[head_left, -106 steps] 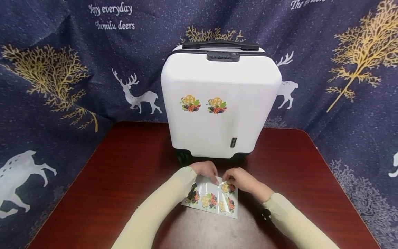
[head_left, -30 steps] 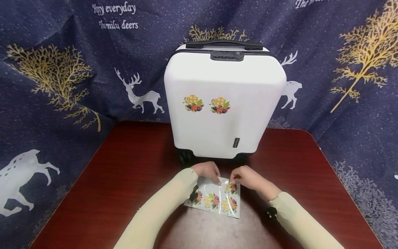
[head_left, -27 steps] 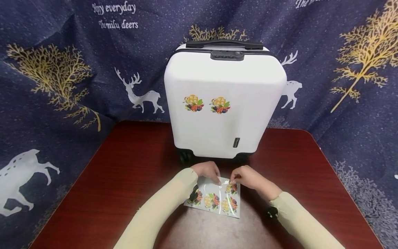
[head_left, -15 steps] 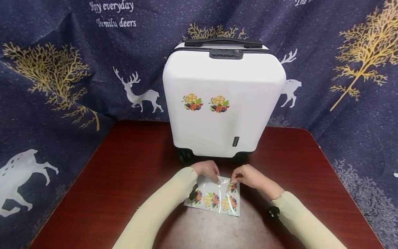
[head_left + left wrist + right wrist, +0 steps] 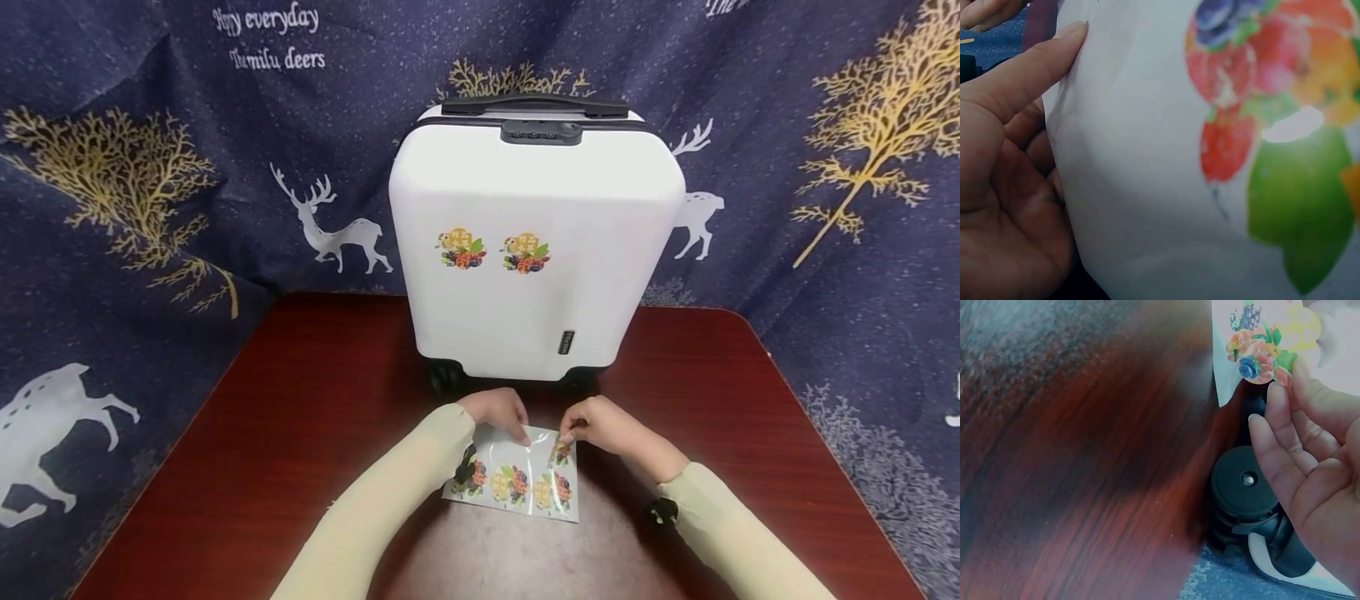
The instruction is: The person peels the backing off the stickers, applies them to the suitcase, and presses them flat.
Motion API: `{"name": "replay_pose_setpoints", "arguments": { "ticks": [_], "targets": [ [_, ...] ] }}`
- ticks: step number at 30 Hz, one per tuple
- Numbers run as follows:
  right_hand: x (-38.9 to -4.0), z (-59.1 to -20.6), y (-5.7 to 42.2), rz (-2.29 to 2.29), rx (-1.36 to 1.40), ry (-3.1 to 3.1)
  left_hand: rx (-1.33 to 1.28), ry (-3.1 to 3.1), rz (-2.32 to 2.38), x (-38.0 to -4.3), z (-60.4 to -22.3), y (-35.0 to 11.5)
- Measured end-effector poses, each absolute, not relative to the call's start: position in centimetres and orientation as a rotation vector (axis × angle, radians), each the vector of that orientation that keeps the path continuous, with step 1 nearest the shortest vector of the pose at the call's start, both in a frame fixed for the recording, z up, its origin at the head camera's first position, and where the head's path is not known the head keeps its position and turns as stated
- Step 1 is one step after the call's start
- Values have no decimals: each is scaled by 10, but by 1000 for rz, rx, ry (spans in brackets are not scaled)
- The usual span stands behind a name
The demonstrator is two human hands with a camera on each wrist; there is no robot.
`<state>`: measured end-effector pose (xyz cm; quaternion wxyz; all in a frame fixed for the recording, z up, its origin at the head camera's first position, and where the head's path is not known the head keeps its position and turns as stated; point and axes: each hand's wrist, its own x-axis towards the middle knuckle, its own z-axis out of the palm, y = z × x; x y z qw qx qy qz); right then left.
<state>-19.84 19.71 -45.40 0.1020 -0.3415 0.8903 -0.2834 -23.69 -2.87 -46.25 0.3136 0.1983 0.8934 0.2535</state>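
A white sheet of fruit stickers is held over the near middle of the table. My left hand grips its far edge, with the thumb on the front and the fingers behind, as the left wrist view shows. At the sheet's far right corner, my right hand pinches a fruit sticker between thumb and index finger. That sticker is tilted, its pinched edge lifted from the sheet. More fruit stickers lie along the sheet's near row. Part of the sheet's left side is hidden by my left sleeve.
Just beyond my hands a white suitcase stands upright on the red-brown table. Two fruit stickers, one on the left and one on the right, are on its front. Its black wheel is close to my right hand. A dark blue printed cloth hangs behind.
My right hand has drawn slightly right and toward me, and the pinched sticker's edge has lifted and tilted. The left hand keeps its grip on the sheet. The head view has shifted a little.
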Motion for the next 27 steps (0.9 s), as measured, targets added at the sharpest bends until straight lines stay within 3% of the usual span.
{"name": "replay_pose_setpoints", "arguments": {
  "ticks": [27],
  "targets": [
    [-194, -452, 208, -897, -911, 2690, 531, 2377, 640, -239, -464, -27]
  ]
}}
